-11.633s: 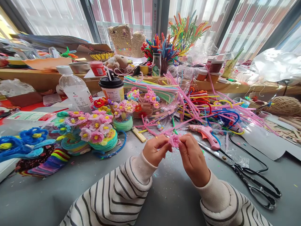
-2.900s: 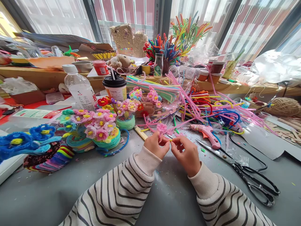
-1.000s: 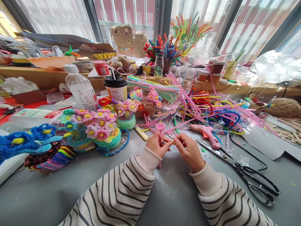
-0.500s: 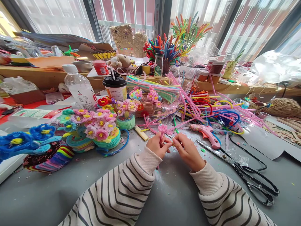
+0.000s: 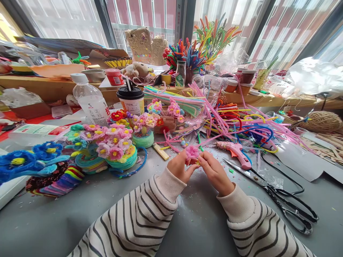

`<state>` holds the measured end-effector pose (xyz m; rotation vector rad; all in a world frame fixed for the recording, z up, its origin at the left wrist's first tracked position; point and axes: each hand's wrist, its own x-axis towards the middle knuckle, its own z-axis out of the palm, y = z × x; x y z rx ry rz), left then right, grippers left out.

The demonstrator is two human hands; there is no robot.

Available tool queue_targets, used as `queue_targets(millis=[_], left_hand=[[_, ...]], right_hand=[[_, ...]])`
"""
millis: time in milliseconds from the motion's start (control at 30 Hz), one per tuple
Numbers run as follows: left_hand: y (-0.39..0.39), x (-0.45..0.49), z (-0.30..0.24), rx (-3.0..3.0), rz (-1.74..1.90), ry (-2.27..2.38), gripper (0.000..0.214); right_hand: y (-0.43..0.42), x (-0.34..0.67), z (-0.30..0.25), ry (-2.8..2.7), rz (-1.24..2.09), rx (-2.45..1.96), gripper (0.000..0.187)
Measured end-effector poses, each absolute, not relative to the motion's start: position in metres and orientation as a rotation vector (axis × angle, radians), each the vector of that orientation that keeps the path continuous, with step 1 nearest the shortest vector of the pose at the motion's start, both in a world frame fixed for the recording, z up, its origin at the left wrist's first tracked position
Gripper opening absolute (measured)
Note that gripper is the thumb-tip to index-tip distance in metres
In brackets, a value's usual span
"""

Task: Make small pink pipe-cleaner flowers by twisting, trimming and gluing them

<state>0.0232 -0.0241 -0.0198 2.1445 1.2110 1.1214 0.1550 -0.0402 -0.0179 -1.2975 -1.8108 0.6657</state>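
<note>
A pink pipe-cleaner flower (image 5: 192, 152) is in my left hand (image 5: 179, 167), its petals facing up between thumb and fingers. Close against it, my right hand (image 5: 213, 170) is closed in a pinch. A small bit of yellow pipe cleaner (image 5: 198, 163) shows at the right fingertips; the rest of it is hidden. Both hands are just above the grey table (image 5: 193, 221). To the right lie a pink glue gun (image 5: 238, 151) and large black-handled scissors (image 5: 278, 194), partly open. A cream-coloured lighter (image 5: 161, 151) lies left of my hands.
Pots of pipe-cleaner flowers (image 5: 115, 144) stand at the left, near a water bottle (image 5: 89, 101) and a lidded cup (image 5: 130, 100). Behind my hands are heaps of loose pipe cleaners (image 5: 219, 114). A twine ball (image 5: 323, 121) sits at the far right.
The pink flower has turned so that its open face shows, and it sits slightly lower and further right. My left hand has shifted a little right with it; the right hand stays close.
</note>
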Motion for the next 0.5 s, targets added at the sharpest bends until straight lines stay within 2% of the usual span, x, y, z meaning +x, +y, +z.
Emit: queue_targets(millis=[500], left_hand=[[-0.0248, 0.0223, -0.0192, 2.229, 1.132, 1.334, 0.014]], right_hand=[[-0.0404, 0.1553, -0.0195, -1.799, 0.627, -1.344, 0.021]])
